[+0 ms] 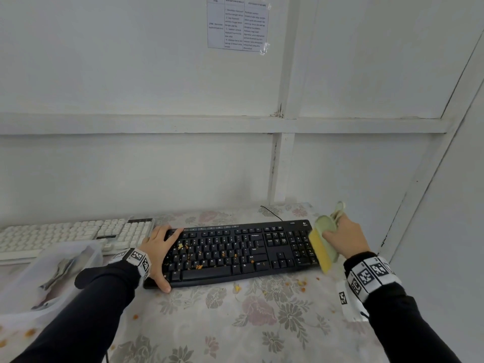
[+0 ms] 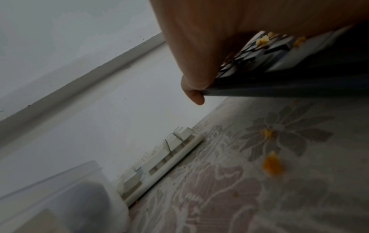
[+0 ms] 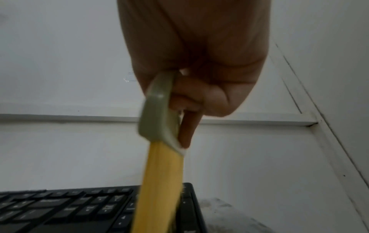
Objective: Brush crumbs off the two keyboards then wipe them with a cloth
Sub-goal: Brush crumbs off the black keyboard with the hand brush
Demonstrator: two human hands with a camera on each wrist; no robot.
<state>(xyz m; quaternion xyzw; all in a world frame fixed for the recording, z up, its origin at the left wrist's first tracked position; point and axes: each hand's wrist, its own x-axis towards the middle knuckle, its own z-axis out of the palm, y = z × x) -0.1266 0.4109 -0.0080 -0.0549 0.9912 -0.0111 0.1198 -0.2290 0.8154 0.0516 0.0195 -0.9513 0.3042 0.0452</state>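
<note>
A black keyboard [image 1: 235, 252] lies in the middle of the table, with orange crumbs [image 1: 199, 267] scattered on its left keys. My left hand [image 1: 159, 255] holds its left end, fingers over the top edge and thumb at the front corner; the left wrist view shows the keyboard [image 2: 279, 85] under that hand [image 2: 199, 63]. My right hand [image 1: 343, 237] grips a brush [image 1: 324, 244] with a green back and yellow bristles, its bristles on the keyboard's right end. In the right wrist view the brush [image 3: 159, 157] slants down onto the keyboard [image 3: 69, 208]. A white keyboard [image 1: 68, 237] lies at the back left.
A translucent plastic tub [image 1: 47, 279] holding a grey cloth sits at the left front, overlapping the white keyboard's edge. Crumbs [image 1: 301, 284] lie on the floral tablecloth [image 1: 248, 323] in front of the black keyboard. White walls close the back and right sides.
</note>
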